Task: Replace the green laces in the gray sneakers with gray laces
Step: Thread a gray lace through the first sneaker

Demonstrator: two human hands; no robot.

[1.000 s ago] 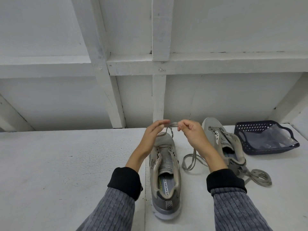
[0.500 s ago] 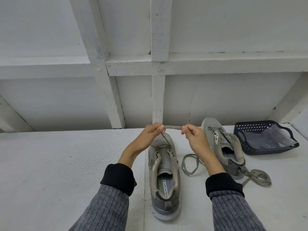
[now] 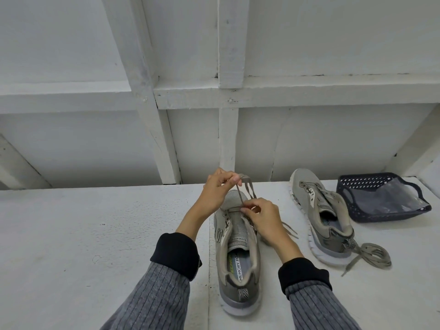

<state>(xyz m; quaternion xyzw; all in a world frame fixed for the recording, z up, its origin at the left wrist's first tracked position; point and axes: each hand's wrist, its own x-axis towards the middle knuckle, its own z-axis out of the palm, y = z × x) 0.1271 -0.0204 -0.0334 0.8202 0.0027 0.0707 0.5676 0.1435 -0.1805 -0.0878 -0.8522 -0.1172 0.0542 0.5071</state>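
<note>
A gray sneaker [image 3: 238,265] stands in front of me, heel toward me, toe pointing away. A gray lace [image 3: 247,189] runs through its lowest eyelets near the toe. My left hand [image 3: 220,190] pinches the lace above the toe and holds it up. My right hand [image 3: 262,216] pinches the lace lower down, at the eyelets on the shoe's right side. The lace's loose end [image 3: 289,231] trails on the table to the right. A second gray sneaker [image 3: 321,215] stands further right, with a loose coiled lace [image 3: 371,254] by its heel.
A dark perforated plastic basket [image 3: 362,184] with a clear bag [image 3: 390,197] inside sits at the far right of the white table [image 3: 95,234]. A white wall with wooden beams rises right behind the table.
My right hand has dropped from the raised lace down to the shoe's eyelets. My left hand still holds the lace up above the toe.
</note>
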